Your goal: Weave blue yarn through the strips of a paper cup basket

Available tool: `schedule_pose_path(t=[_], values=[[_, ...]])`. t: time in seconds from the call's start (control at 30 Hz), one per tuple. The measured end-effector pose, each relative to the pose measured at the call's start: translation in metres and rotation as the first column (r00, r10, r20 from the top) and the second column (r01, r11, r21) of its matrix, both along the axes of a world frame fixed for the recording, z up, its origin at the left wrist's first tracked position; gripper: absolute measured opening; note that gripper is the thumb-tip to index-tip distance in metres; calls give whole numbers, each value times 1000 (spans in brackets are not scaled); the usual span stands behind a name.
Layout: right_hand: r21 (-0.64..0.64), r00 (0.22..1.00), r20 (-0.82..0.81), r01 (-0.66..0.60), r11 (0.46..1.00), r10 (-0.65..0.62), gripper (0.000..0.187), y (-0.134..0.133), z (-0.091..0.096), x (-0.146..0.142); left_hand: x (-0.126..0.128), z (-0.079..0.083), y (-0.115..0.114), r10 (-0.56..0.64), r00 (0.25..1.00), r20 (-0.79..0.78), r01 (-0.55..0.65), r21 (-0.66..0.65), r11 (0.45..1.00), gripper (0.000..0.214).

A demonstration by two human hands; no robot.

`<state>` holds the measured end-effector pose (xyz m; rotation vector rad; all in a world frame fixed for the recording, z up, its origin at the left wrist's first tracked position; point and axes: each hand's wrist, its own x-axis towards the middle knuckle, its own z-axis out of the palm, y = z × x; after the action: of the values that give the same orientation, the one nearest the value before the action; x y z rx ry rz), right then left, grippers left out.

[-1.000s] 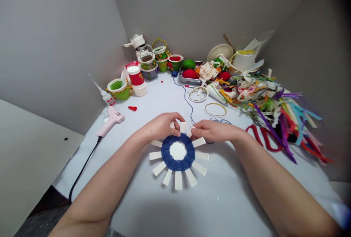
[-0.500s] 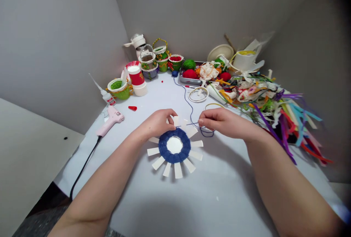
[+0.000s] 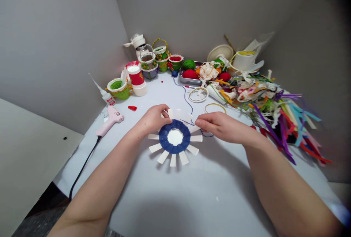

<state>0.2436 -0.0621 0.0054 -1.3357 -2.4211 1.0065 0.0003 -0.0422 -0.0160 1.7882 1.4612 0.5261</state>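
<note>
Hidden: the upper spokes of the disc (image 3: pixel 174 137) were partly covered by the left hand (image 3: pixel 155 119); the tips of the right hand (image 3: pixel 222 127) masked where the blue thread (image 3: pixel 188 121) ended.
Cut off: both forearms ran out past the lower frame edge.
Left grip: fingers curled over the disc's upper left rim, thumb against a spoke, holding the disc.
Right grip: thumb and forefinger drawn into a narrow pinch at the thread; contact could not be made out.
Disc: round, so no long axis; blue woven ring around a white centre, white spokes pointing outward all round.
Position: on the table (image 3: pixel 219 200), between the hands, nearer the front than the back corner.
Thread: ran from the ring past the right hand, with a loose loop by the right wrist's side of the disc, and a length trailing toward the back.
Left side: glue gun (image 3: pixel 111 120), cord attached; glue bottle (image 3: pixel 108 98).
Back: small baskets (image 3: pixel 160 60); tray (image 3: pixel 189 80).
Right side: hoops (image 3: pixel 197 94); ribbons (image 3: pixel 285 127).
</note>
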Motion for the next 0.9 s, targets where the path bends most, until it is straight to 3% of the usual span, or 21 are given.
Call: schedule_pose_path(t=[0.13, 0.3, 0.43, 0.57, 0.67, 0.77, 0.9], values=[[-137, 1000, 5, 28, 990, -28, 56, 7, -14, -2, 1, 1, 1, 89, 996, 4, -89, 36, 995, 21], [-163, 995, -41, 81, 983, -88, 49, 11, -29, -7, 1, 0, 2, 99, 995, 1, -99, 20, 995, 19], [-238, 995, -72, 52, 970, -71, 45, 13, -34, -9, -6, 0, 3, -9, 1000, 3, 10, -80, 997, 26], [-358, 989, -136, -104, 928, 59, 40, 14, -33, -8, -15, 9, 1, -253, 967, -37, 241, -199, 950, 42], [-387, 977, -150, -201, 900, 153, 37, 12, -31, -8, -11, 15, -5, -351, 937, -3, 344, -179, 922, 52], [-369, 975, -105, -221, 903, 196, 37, 10, -30, -9, 3, 15, -12, -416, 909, -12, 409, -156, 899, 52], [-358, 976, -98, -219, 908, 196, 43, 10, -28, -8, 17, 9, -15, -423, 904, -58, 418, -86, 904, 42]])
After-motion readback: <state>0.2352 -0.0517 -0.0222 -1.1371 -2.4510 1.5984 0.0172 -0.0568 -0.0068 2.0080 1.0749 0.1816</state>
